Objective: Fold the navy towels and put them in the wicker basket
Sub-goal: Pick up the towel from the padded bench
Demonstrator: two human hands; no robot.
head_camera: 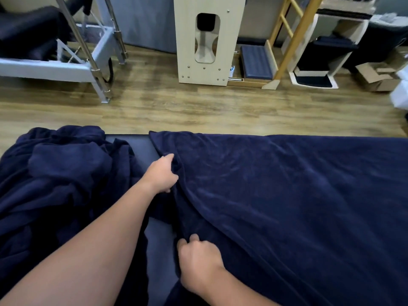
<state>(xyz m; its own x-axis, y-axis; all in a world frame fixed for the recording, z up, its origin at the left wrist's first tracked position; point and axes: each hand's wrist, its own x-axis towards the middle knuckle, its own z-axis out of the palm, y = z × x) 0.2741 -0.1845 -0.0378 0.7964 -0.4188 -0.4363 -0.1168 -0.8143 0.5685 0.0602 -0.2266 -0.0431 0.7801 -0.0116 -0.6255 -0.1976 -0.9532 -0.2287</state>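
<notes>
- Left hand (162, 174) grips the left edge of the spread towel (287, 206), about midway along that edge; fingers curl into the cloth.
- Right hand (198, 259) pinches the same edge nearer the body, thumb and fingers closed on a bunch of fabric.
- That towel lies opened out over the right part of a dark padded table (143, 143). Mostly flat, with soft wrinkles; the left edge is rucked up between the two hands.
- No fold in it that I can see. Looks like the first fold is being set up: both hands on one edge, ready to carry it across.
- Pile of towels (59, 173) sits crumpled on the left of the table, just beside the left forearm. All of it unfolded; can't count how many pieces.
- Wicker basket: not in view. Can't tell whether anything is in it.
- Progress judgement: early. Nothing visibly folded, one towel in hand, the pile waiting, basket step not started as far as this shows.
- Background: wooden floor (198, 107), a pale wooden cabinet (207, 40), a metal frame (88, 51) at far left, a cardboard box (377, 78) at far right. None of it in play.
</notes>
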